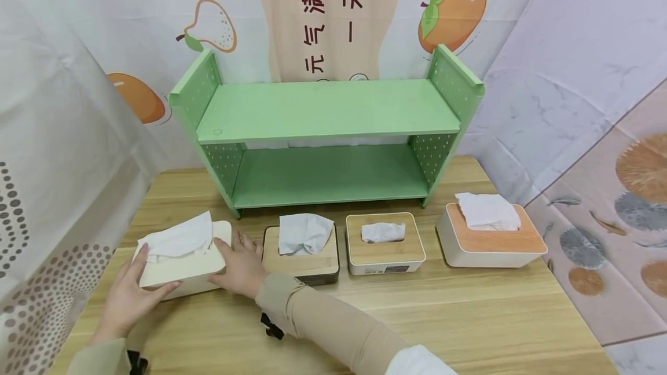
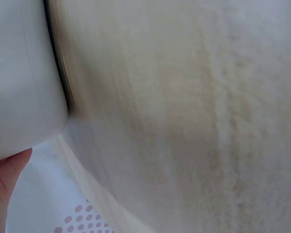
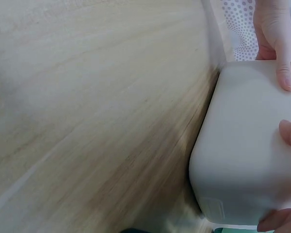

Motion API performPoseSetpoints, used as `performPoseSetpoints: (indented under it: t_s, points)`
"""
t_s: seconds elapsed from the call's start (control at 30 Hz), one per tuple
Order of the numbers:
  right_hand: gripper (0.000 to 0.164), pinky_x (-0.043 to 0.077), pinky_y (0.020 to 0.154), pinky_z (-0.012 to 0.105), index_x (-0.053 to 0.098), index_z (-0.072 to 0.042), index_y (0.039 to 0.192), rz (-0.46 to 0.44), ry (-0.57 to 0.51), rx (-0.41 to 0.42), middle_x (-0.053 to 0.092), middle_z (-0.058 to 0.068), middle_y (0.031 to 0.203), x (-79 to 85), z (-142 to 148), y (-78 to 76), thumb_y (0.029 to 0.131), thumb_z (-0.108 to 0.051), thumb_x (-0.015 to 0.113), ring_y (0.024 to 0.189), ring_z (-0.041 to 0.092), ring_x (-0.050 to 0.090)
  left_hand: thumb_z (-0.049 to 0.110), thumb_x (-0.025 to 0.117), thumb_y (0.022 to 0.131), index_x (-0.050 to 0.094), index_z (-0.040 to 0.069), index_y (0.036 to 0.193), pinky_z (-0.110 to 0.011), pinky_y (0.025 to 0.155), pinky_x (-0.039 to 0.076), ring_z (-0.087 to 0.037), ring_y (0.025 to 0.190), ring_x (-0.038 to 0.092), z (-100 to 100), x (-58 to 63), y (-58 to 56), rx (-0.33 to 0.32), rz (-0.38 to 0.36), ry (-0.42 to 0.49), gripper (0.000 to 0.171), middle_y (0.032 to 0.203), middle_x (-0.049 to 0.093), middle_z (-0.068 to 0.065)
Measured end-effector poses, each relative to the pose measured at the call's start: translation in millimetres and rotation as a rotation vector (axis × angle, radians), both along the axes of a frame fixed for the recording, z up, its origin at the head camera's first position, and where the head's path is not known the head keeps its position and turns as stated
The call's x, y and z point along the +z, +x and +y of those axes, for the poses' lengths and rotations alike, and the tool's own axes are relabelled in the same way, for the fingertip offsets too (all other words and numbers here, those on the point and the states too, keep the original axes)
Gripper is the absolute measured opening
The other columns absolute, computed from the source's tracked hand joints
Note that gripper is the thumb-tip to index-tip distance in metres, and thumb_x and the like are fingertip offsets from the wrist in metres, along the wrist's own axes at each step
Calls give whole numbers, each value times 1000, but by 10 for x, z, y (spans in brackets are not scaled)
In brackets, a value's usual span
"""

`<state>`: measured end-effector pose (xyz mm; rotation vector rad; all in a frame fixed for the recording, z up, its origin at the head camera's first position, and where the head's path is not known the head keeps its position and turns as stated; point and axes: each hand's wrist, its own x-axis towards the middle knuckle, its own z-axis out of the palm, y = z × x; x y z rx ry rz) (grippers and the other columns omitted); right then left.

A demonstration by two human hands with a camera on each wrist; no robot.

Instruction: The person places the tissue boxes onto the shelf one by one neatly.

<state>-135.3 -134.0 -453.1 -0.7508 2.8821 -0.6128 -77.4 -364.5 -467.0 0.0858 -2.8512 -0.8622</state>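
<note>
At the left of the table, a cream-white tissue box [image 1: 187,268] with a tissue [image 1: 179,239] standing out of its top lies slightly askew. My left hand [image 1: 122,297] grips its left end, the thumb along the front wall. My right hand [image 1: 242,265] holds the opposite end, its thumb also at the front. The right wrist view shows both thumbs against the smooth pale wall of the box [image 3: 242,131]. Only a fingertip of the left hand [image 2: 9,174] and a rounded corner of the box [image 2: 24,87] appear in the left wrist view. Whether the box touches the table is hard to tell.
Right of my hands stand a black-based tissue box with a wooden lid [image 1: 273,259], a white one with a wooden lid [image 1: 359,253] and a larger one with an orange-brown lid [image 1: 490,241]. Behind them rises a green two-tier shelf [image 1: 328,109] on the wooden table [image 1: 443,311].
</note>
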Motion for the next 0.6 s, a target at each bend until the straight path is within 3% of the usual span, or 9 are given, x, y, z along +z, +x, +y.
performPoseSetpoints:
  t_s: [0.27,0.5,0.6]
  points:
    - [71,28,107,45,34,-34,146,-21,-83,7,30,9,153,85,28,16,84,-55,63,142,24,25,30,80,75,10,5,152,-73,96,21,-63,126,24,22,72,36,21,61,37,107,145,22,-40]
    - [72,31,105,51,34,-32,146,-28,-218,19,24,13,155,116,55,-1,84,-51,65,141,30,28,27,86,65,32,2,146,-73,96,23,-63,124,29,62,142,13,67,198,12,101,139,29,-44]
    - [72,36,106,43,36,-27,146,-27,-312,36,24,19,154,124,72,-13,84,-47,67,138,32,34,27,88,62,38,2,143,-74,95,23,-64,122,31,96,168,1,83,239,-6,99,139,29,-44]
